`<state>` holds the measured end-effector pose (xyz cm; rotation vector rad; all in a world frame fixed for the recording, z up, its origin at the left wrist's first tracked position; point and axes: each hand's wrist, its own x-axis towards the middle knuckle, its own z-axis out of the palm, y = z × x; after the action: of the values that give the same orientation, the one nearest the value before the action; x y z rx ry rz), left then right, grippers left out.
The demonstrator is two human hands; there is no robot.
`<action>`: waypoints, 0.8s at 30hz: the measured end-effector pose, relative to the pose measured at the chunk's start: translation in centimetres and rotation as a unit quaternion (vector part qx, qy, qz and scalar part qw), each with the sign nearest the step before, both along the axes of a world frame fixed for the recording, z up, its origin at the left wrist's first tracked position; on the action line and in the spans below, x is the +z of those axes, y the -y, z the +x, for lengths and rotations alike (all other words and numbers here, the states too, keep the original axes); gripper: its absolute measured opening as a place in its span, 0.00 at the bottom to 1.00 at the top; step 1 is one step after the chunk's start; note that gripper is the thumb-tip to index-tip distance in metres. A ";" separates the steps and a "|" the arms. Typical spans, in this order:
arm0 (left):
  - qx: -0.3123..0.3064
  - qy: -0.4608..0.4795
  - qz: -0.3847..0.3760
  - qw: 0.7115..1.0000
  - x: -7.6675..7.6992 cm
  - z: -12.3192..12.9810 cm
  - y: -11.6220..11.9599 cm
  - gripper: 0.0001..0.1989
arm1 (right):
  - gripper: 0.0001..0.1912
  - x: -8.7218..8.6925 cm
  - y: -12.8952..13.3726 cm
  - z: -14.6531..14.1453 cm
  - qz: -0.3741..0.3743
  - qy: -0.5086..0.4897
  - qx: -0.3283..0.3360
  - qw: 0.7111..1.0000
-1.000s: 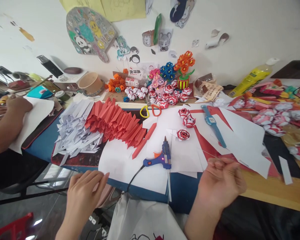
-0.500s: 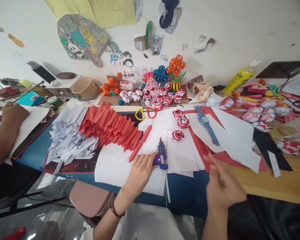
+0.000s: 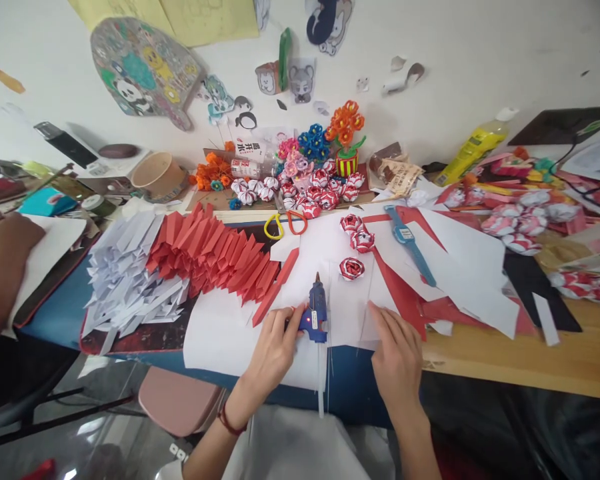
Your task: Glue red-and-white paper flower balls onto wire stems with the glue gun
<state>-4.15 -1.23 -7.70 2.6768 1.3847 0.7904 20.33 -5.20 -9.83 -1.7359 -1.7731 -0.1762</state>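
My left hand [image 3: 276, 347] is closed around the handle of a blue hot glue gun [image 3: 317, 310]. The gun's nozzle points toward the wall, its small red light is lit, and a whitish glue stick trails from its rear. White paper sheets [image 3: 215, 333] lie beneath. Over the sheets to the right, my right hand [image 3: 396, 350] has its fingers drawn together; a thin line, wire or paper edge, shows at the fingertips, and I cannot tell which. Beyond the hands sit several red-and-white paper flowers [image 3: 351, 269]. One long folded red strip [image 3: 276, 287] lies left of the gun.
Piles of folded red strips [image 3: 210, 253] and white strips [image 3: 130, 273] spread leftward. Scissors [image 3: 285, 223], a blue watch [image 3: 410, 245] and a yellow bottle [image 3: 475, 147] lie or stand farther back. Another person's hand [image 3: 13, 233] rests on paper at far left.
My right hand has come left and down from its raised place at the right onto the sheets. My left hand stays on the glue gun. The view has shifted slightly.
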 end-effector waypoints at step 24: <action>-0.034 -0.053 -0.042 0.997 -0.3 -0.9 -0.7 0.35 | 0.11 4.1 -1.7 -6.9 -0.236 0.023 -0.069 0.969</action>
<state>-5.01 -0.50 -7.99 2.7192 1.3087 0.5790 13.38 -3.51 -5.74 -2.2053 -1.8309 0.1639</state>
